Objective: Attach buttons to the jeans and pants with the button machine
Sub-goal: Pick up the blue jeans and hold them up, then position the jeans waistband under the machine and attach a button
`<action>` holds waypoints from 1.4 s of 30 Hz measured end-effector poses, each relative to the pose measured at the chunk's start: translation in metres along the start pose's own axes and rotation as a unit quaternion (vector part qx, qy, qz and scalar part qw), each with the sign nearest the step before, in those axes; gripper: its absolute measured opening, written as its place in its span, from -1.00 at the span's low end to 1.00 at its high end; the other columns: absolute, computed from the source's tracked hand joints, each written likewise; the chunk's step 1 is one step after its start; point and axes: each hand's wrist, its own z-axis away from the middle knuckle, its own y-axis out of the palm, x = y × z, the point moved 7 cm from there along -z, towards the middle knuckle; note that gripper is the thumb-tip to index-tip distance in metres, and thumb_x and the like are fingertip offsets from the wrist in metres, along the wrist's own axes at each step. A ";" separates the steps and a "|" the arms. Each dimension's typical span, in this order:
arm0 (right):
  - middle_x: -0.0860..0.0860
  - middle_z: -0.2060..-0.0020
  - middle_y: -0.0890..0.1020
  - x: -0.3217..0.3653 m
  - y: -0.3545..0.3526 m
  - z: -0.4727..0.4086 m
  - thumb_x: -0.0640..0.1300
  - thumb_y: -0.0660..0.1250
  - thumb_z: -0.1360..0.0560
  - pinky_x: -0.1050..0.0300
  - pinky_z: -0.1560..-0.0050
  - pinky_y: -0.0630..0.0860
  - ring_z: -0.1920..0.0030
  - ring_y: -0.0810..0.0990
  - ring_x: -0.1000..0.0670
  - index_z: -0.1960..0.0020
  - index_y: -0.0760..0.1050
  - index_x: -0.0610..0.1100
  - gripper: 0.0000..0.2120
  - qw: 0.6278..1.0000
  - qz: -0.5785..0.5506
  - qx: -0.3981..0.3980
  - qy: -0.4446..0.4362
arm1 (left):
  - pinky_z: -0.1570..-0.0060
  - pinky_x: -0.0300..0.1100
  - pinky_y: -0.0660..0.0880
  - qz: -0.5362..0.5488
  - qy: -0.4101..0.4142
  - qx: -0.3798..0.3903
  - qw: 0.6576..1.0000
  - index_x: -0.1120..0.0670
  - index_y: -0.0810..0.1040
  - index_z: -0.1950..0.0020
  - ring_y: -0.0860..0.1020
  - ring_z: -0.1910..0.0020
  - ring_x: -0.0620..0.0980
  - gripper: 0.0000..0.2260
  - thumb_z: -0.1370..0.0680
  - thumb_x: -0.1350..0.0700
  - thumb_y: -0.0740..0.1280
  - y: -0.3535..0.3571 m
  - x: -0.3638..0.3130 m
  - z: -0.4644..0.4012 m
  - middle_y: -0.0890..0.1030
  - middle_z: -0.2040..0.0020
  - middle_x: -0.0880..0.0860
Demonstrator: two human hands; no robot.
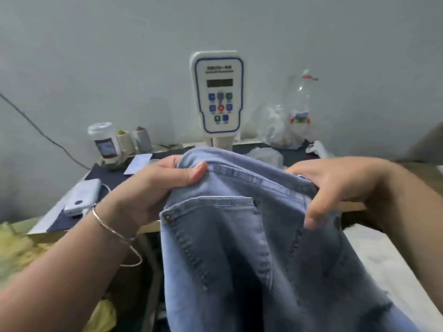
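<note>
Light blue jeans (230,248) hang in front of me, waistband up, with a back pocket and a rivet facing me. My left hand (155,185) grips the left end of the waistband, thumb on top. At the right end my right hand (335,185) holds the waistband, fingers curled over the edge. Behind the jeans stands the button machine's white control panel (218,92) with a display and coloured keys. The machine's lower part is hidden by the denim.
The dark-topped work table (115,178) carries a white jar (105,142), thread cones (134,140), a card (139,162) and a white power bank (82,197) with a cable. Clear plastic bags (290,121) stand at the back right. Yellow fabric (21,245) lies lower left.
</note>
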 end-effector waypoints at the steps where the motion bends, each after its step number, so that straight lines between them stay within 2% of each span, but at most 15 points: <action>1: -0.14 0.06 0.63 -0.001 0.007 -0.012 -0.19 0.51 -0.17 0.12 0.12 0.55 0.04 0.59 -0.08 -0.07 0.56 -0.19 -0.53 0.999 -0.031 0.031 -0.023 | 0.17 -0.18 0.63 0.012 -0.008 -0.005 1.000 0.14 0.73 0.05 0.71 0.19 0.01 -0.65 -0.28 -0.02 0.63 -0.008 0.004 0.007 0.72 0.14 0.13; 4: -0.25 -0.21 0.54 -0.004 0.023 -0.043 -0.37 0.41 -0.26 0.02 -0.13 0.52 -0.18 0.53 -0.15 -0.34 0.44 -0.23 -0.36 0.974 -0.175 0.125 -0.076 | 0.12 -0.16 0.64 0.041 -0.011 -0.060 0.997 0.17 0.73 0.01 0.71 0.13 0.04 -0.58 -0.28 -0.06 0.64 -0.038 0.012 0.031 0.73 0.08 0.14; 8: -0.37 -0.33 0.42 -0.009 0.025 -0.087 -0.39 0.44 -0.30 -0.14 -0.30 0.43 -0.29 0.47 -0.25 -0.40 0.37 -0.24 -0.32 0.958 -0.238 0.131 -0.094 | 0.00 -0.15 0.61 0.063 -0.001 -0.119 0.991 0.14 0.71 -0.13 0.69 -0.07 0.05 -0.71 -0.51 0.01 0.41 -0.076 0.012 0.058 0.71 -0.09 0.12; 12: -0.27 -0.23 0.56 -0.006 0.015 -0.123 -0.31 0.53 -0.27 0.00 -0.17 0.55 -0.21 0.58 -0.18 -0.25 0.55 -0.10 -0.44 0.958 -0.269 0.038 -0.091 | -0.07 0.00 0.61 0.129 -0.018 -0.116 0.985 0.25 0.66 -0.19 0.66 -0.12 0.17 -0.59 -0.43 0.03 0.49 -0.102 0.010 0.076 0.68 -0.13 0.21; 15: -0.18 -0.08 0.66 -0.004 0.014 -0.141 -0.33 0.48 -0.36 0.09 -0.03 0.60 -0.08 0.65 -0.13 -0.13 0.61 -0.07 -0.62 0.957 -0.260 -0.066 -0.106 | 0.16 -0.07 0.65 0.026 -0.028 -0.216 0.976 0.22 0.72 -0.04 0.72 0.14 0.14 -0.63 -0.27 0.14 0.50 -0.127 0.011 0.084 0.72 0.06 0.22; 18: -0.03 0.06 0.71 -0.018 0.010 -0.146 -0.39 0.39 -0.44 0.10 -0.05 0.57 0.00 0.68 -0.02 -0.03 0.61 -0.08 -0.73 0.962 -0.129 -0.220 -0.095 | 0.31 -0.13 0.63 -0.034 -0.035 -0.301 0.952 0.26 0.71 0.04 0.69 0.28 0.12 -0.65 -0.21 0.23 0.42 -0.145 0.020 0.084 0.71 0.16 0.23; 20: -0.01 0.12 0.72 -0.037 0.007 -0.141 -0.43 0.36 -0.45 0.20 0.00 0.57 0.04 0.68 0.02 0.01 0.62 -0.13 -0.76 0.948 -0.118 -0.283 -0.081 | 0.37 -0.14 0.60 -0.035 -0.060 -0.365 0.929 0.29 0.66 0.09 0.65 0.36 0.12 -0.68 -0.18 0.28 0.38 -0.160 0.035 0.081 0.67 0.24 0.23; 23: -0.02 0.21 0.72 -0.079 -0.008 -0.128 -0.41 0.35 -0.46 0.35 0.19 0.53 0.15 0.68 0.03 0.08 0.63 -0.16 -0.81 0.925 -0.137 -0.352 -0.032 | 0.46 -0.22 0.46 -0.045 -0.070 -0.440 0.894 0.17 0.56 0.31 0.51 0.47 0.04 -0.89 -0.24 0.34 0.32 -0.175 0.055 0.066 0.52 0.38 0.16; 26: 0.03 0.27 0.69 -0.126 -0.034 -0.111 -0.33 0.35 -0.47 0.23 0.20 0.49 0.20 0.65 0.03 0.16 0.61 -0.08 -0.84 0.888 -0.078 -0.449 0.062 | 0.48 -0.25 0.39 -0.036 -0.063 -0.516 0.854 0.13 0.48 0.39 0.45 0.51 -0.02 -0.76 -0.41 0.40 0.25 -0.202 0.079 0.046 0.46 0.43 0.11; 29: 0.05 0.17 0.66 -0.162 -0.059 -0.097 -0.26 0.36 -0.49 0.11 0.13 0.48 0.10 0.61 0.00 0.13 0.58 -0.03 -0.86 0.840 -0.003 -0.526 0.131 | 0.32 -0.16 0.41 -0.056 -0.039 -0.587 0.807 0.14 0.53 0.33 0.48 0.37 0.04 -0.84 -0.42 0.34 0.32 -0.224 0.098 0.028 0.52 0.42 0.09; 31: 0.05 0.09 0.65 -0.175 -0.074 -0.097 -0.23 0.33 -0.52 0.11 0.13 0.45 0.10 0.58 0.00 0.05 0.59 -0.02 -0.87 0.823 0.053 -0.545 0.150 | 0.21 -0.07 0.39 -0.088 -0.016 -0.599 0.796 0.17 0.54 0.28 0.46 0.26 0.03 -0.97 -0.37 0.26 0.35 -0.234 0.109 0.010 0.50 0.33 0.15; 33: 0.00 0.03 0.65 -0.180 -0.091 -0.104 -0.22 0.27 -0.56 0.09 0.13 0.45 0.07 0.56 -0.05 -0.03 0.62 -0.06 -0.83 0.809 0.122 -0.550 0.168 | 0.23 -0.07 0.40 -0.142 -0.033 -0.591 0.793 0.22 0.53 0.27 0.45 0.30 0.02 -0.94 -0.37 0.23 0.36 -0.242 0.123 -0.011 0.50 0.33 0.16; 37: -0.14 -0.02 0.60 -0.187 -0.117 -0.129 -0.31 0.16 -0.56 0.01 0.08 0.47 -0.10 0.49 -0.17 -0.05 0.63 -0.19 -0.74 0.789 0.268 -0.516 0.196 | 0.36 -0.23 0.37 -0.198 -0.140 -0.497 0.833 0.19 0.51 0.23 0.45 0.38 -0.03 -0.90 -0.47 0.33 0.33 -0.251 0.163 -0.051 0.49 0.38 0.12; 39: -0.15 -0.05 0.58 -0.199 -0.127 -0.137 -0.35 0.14 -0.54 0.04 0.09 0.46 -0.09 0.49 -0.17 -0.09 0.61 -0.19 -0.70 0.786 0.280 -0.498 0.236 | 0.28 -0.17 0.36 -0.211 -0.155 -0.478 0.838 0.18 0.53 0.22 0.44 0.30 -0.02 -0.90 -0.47 0.34 0.34 -0.257 0.172 -0.057 0.49 0.34 0.12; 42: -0.12 -0.09 0.57 -0.208 -0.136 -0.151 -0.32 0.15 -0.56 0.07 0.10 0.45 -0.08 0.55 -0.18 -0.17 0.59 -0.12 -0.68 0.793 0.282 -0.457 0.287 | 0.30 -0.16 0.28 -0.274 -0.137 -0.452 0.837 0.10 0.37 0.36 0.34 0.36 -0.05 -0.74 -0.43 0.36 0.34 -0.265 0.168 -0.060 0.37 0.42 0.06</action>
